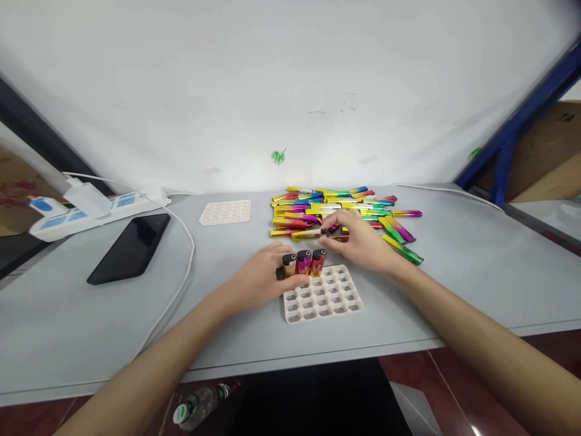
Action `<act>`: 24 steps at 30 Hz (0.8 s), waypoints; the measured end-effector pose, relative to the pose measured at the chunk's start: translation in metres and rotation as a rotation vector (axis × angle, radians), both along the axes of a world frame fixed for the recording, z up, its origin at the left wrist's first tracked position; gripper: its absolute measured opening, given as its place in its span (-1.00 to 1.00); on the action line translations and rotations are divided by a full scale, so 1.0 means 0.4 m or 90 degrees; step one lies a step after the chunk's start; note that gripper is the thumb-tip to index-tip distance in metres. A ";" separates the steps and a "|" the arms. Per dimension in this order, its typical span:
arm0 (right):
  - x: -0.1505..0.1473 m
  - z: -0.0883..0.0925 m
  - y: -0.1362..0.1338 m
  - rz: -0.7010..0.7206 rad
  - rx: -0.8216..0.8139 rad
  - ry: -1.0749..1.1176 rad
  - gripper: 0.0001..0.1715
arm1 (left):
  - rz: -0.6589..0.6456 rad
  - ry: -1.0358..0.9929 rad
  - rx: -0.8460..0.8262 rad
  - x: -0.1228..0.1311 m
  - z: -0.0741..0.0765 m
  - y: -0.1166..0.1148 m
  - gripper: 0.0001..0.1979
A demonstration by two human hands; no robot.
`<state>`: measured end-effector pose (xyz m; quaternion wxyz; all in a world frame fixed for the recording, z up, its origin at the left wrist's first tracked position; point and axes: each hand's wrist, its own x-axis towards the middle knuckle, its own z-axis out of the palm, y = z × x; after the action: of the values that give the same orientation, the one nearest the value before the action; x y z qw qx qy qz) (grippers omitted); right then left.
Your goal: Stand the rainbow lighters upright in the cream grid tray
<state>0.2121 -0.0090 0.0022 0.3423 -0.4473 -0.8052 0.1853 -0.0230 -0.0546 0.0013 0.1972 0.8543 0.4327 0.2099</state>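
A white tray (323, 300) with rows of oval holes lies before me. Three metallic-coloured lighters with black tops stand upright at its back edge: a gold lighter (289, 266), a purple lighter (303, 264) and a red lighter (318, 264). My left hand (265, 274) is closed around the gold one at the left end, thumb in front; a dark piece shows between its fingers. Behind the tray, my right hand (354, 239) pinches a gold lighter (307, 235) by its black end, at the front of a lighter pile (331, 209). Its fingertips partly cover that end.
A second white tray (226, 212) lies at the back left. Further left are a black phone (129, 248), a white cable (191, 248) and a power strip (118, 209) with plugs. A wall closes off the table's back. Below the front edge lies a plastic bottle (202, 407).
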 end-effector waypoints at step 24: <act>-0.002 0.044 -0.019 0.084 -0.474 0.538 -0.56 | 0.083 -0.018 0.007 -0.023 -0.008 0.027 -0.57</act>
<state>0.2114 -0.0167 0.0199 0.4417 -0.3733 -0.5048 0.6408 -0.0323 -0.0440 -0.0017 0.1846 0.8221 0.4837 0.2370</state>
